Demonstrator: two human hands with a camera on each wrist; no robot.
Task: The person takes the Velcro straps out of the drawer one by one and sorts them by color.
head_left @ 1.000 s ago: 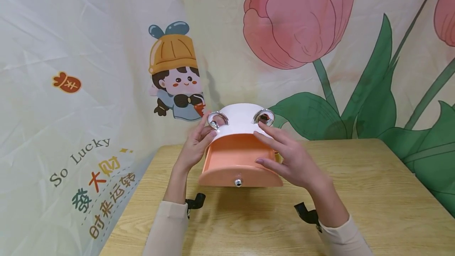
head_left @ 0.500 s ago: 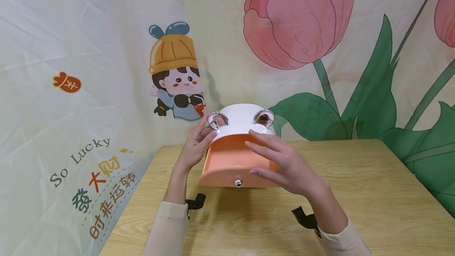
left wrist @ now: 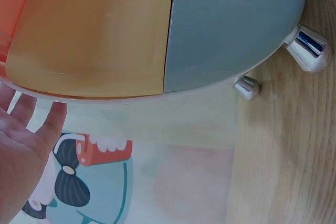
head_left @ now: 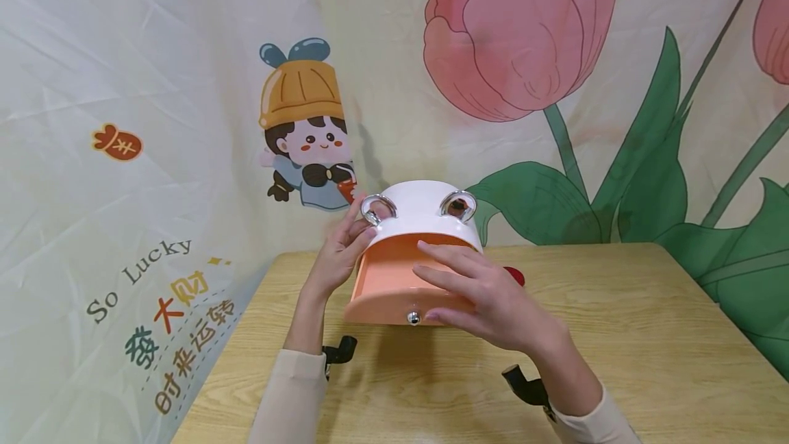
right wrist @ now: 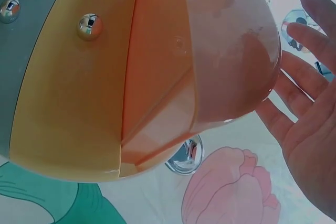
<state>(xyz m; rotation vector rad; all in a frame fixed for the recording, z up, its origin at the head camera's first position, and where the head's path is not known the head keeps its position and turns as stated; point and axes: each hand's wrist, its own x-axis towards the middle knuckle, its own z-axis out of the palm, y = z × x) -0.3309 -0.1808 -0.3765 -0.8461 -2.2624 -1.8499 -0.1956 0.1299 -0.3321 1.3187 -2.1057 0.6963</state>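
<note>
A small drawer cabinet (head_left: pixel 419 211) with a white rounded top and two silver ring eyes stands on the table. Its peach top drawer (head_left: pixel 383 281), with a silver knob (head_left: pixel 414 318), is pulled out. Below it, a yellow drawer front (left wrist: pixel 94 35) and a grey-blue one (left wrist: pixel 236 24) are flush. My left hand (head_left: pixel 335 252) holds the cabinet's upper left side, thumb at the front rim and fingers along the side. With fingers spread, my right hand (head_left: pixel 493 293) is over the right part of the peach drawer; the right wrist view shows its fingertips close beside the drawer front (right wrist: pixel 236 51).
Silver feet (left wrist: pixel 310 51) support the cabinet on the wooden table (head_left: pixel 616 334). A red rounded thing (head_left: pixel 514 276) peeks out behind my right hand. A printed cloth (head_left: pixel 394 53) hangs behind the table. Black camera mounts (head_left: pixel 527 386) stick out from the wrists.
My right hand has moved left and slightly down, from beside the right ring eye to over the drawer. The red thing has come into view. The left hand and cabinet stay put.
</note>
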